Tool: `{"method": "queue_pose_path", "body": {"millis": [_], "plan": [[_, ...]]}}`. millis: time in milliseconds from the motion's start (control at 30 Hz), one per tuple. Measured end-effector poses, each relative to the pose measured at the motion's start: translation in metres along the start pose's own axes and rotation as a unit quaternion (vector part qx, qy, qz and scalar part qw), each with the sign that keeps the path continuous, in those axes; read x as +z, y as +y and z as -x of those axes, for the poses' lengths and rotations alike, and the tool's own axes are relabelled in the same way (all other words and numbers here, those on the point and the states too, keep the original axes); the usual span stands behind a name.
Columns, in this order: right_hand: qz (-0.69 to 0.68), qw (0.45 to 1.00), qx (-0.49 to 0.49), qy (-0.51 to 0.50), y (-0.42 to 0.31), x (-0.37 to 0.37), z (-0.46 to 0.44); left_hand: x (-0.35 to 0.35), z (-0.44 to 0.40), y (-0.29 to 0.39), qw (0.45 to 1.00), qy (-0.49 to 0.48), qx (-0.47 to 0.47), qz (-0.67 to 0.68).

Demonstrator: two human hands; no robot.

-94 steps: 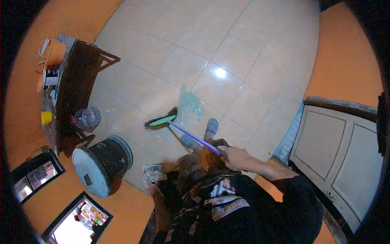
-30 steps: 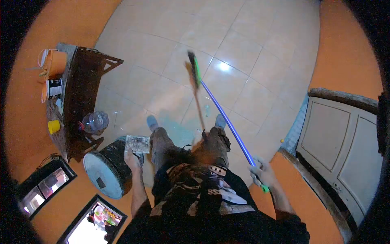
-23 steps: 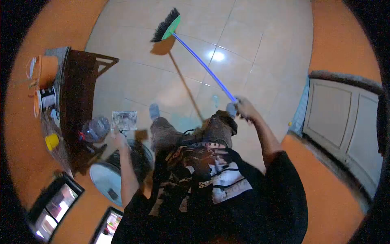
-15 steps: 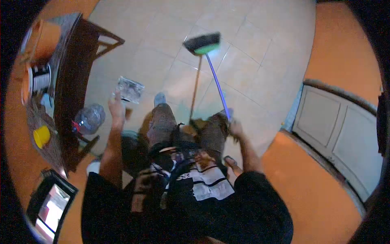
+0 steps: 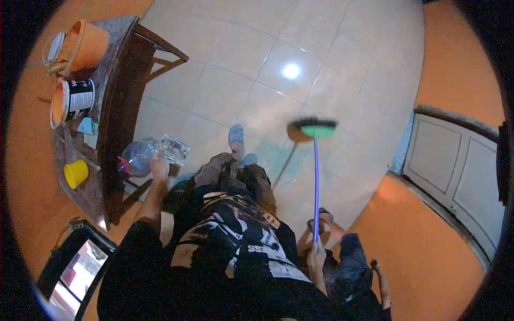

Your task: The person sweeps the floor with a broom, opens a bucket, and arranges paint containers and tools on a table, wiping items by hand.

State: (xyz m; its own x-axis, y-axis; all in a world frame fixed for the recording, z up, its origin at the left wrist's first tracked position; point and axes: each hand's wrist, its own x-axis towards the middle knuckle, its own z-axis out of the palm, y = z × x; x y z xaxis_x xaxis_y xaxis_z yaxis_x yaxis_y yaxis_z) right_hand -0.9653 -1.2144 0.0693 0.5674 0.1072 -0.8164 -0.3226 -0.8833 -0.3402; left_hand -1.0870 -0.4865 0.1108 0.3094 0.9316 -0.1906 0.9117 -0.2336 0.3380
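My right hand (image 5: 317, 257) is wrapped round the lower end of the purple stick of a broom (image 5: 317, 182). The broom's green head with dark bristles (image 5: 318, 128) is raised, blurred along its bristles, its shadow on the tiles beside it. My left hand (image 5: 159, 165) grips a flat, stained rectangular plate (image 5: 175, 150), next to a clear plastic bottle (image 5: 140, 158). A pale green smear (image 5: 286, 160) marks the tiles between my feet and the broom head.
At the left, a wooden table (image 5: 115, 101) bears an orange bucket (image 5: 88, 48), a paint tub (image 5: 79, 99) and a yellow cup (image 5: 76, 173). Another person (image 5: 350, 267) is close behind my right hand. A white cabinet door (image 5: 436, 150) is at the right.
The broom head has swung to the right and nearer to me, and my right hand has come back beside my body. The view has shifted, and more of the other person shows.
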Motion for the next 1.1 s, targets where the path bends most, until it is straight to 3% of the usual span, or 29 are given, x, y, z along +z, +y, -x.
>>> {"method": "queue_pose_path", "body": {"millis": [67,133,167,233,267,333,433,467,500,533,567,600,633,733,833,900,967,1100], "plan": [[0.042,0.998,-0.024,0.043,-0.061,0.033,0.01,-0.023,-0.026,-0.001,0.998,-0.001,-0.053,0.032],[0.034,0.992,-0.092,0.076,-0.184,0.071,-0.027,-0.029,-0.08,-0.055,0.997,0.044,-0.055,0.025],[-0.03,0.99,-0.105,0.092,-0.282,0.08,-0.035,-0.051,-0.103,-0.045,0.997,0.031,-0.061,0.017],[0.025,0.977,-0.194,0.079,-0.415,0.167,-0.096,-0.123,-0.186,0.004,0.998,-0.007,-0.069,-0.002],[-0.031,0.973,-0.213,0.08,-0.472,0.182,-0.106,-0.137,-0.209,0.003,0.998,-0.025,-0.06,-0.008],[-0.05,0.961,-0.26,0.076,-0.517,0.198,-0.129,-0.146,-0.221,-0.002,0.996,-0.066,-0.056,-0.011],[0.015,0.959,-0.265,0.098,-0.513,0.238,-0.162,-0.128,-0.241,-0.056,0.996,-0.024,-0.05,0.065],[0.032,0.965,-0.251,0.06,-0.512,0.237,-0.154,-0.129,-0.246,-0.056,0.996,-0.018,-0.045,0.078],[0.049,0.97,-0.237,0.021,-0.498,0.234,-0.13,-0.136,-0.244,-0.057,0.997,-0.025,-0.039,0.068],[0.06,0.965,-0.252,0.045,-0.438,0.264,-0.137,-0.141,-0.239,-0.054,0.997,-0.033,-0.034,0.058],[0.132,0.975,-0.176,-0.028,-0.417,0.257,-0.099,-0.138,-0.237,-0.06,0.998,0.014,-0.015,0.06],[0.101,0.991,-0.072,-0.059,-0.398,0.249,-0.054,-0.135,-0.237,-0.068,0.996,0.061,0.003,0.062],[0.151,0.982,-0.086,-0.077,-0.311,0.272,-0.041,-0.135,-0.239,-0.074,0.992,0.108,0.02,0.063],[0.127,0.982,0.048,-0.13,-0.259,0.235,0.069,-0.151,-0.26,-0.088,0.998,0.011,-0.026,0.062],[0.091,0.983,0.113,-0.113,-0.269,0.197,0.13,-0.154,-0.279,-0.1,0.998,-0.015,-0.053,0.007],[0.074,0.985,0.123,-0.096,-0.291,0.185,0.154,-0.137,-0.292,-0.132,0.998,0.057,-0.009,0.02],[0.053,0.991,0.101,-0.073,-0.321,0.182,0.16,-0.136,-0.296,-0.144,0.997,0.077,0.014,0.027],[0.0,1.0,0.005,-0.019,-0.377,0.191,0.135,-0.132,-0.29,-0.161,0.999,-0.019,-0.01,0.05]]}}
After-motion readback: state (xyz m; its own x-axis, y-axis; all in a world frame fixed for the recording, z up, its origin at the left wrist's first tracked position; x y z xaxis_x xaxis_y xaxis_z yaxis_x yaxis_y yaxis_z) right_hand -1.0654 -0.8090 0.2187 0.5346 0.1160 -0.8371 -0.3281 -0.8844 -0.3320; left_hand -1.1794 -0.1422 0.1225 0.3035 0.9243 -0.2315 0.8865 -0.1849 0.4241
